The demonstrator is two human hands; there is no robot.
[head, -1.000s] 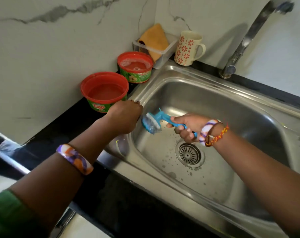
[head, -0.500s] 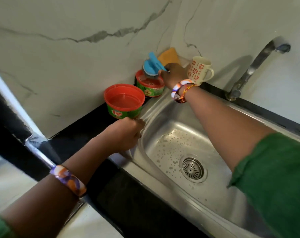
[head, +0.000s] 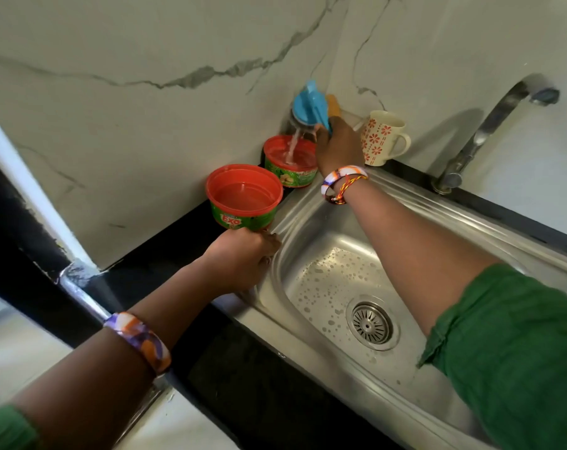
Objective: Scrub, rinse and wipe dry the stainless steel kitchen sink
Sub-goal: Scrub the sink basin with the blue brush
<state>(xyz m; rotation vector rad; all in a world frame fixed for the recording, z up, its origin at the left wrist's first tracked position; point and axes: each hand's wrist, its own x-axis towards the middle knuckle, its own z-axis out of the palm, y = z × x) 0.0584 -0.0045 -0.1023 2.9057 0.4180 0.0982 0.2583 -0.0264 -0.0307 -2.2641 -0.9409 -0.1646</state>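
Note:
The stainless steel sink [head: 402,397] has soapy droplets on its floor around the drain strainer [head: 370,323]. My right hand [head: 339,147] grips the handle of a blue scrub brush [head: 308,103], held up above the far red soap tub [head: 290,165]. Liquid drips from the bristles into that tub. My left hand [head: 243,261] rests on the sink's left rim with curled fingers, just below the near red tub [head: 243,198].
A cream mug with red flowers [head: 384,138] stands behind the sink beside an orange cloth [head: 332,103]. The steel tap [head: 490,125] rises at the back right. Black counter [head: 259,384] runs along the front; marble wall behind.
My right hand carried the brush out of the sink basin to the far red tub, and now lifts it above the tub, dripping. The left hand stayed on the rim.

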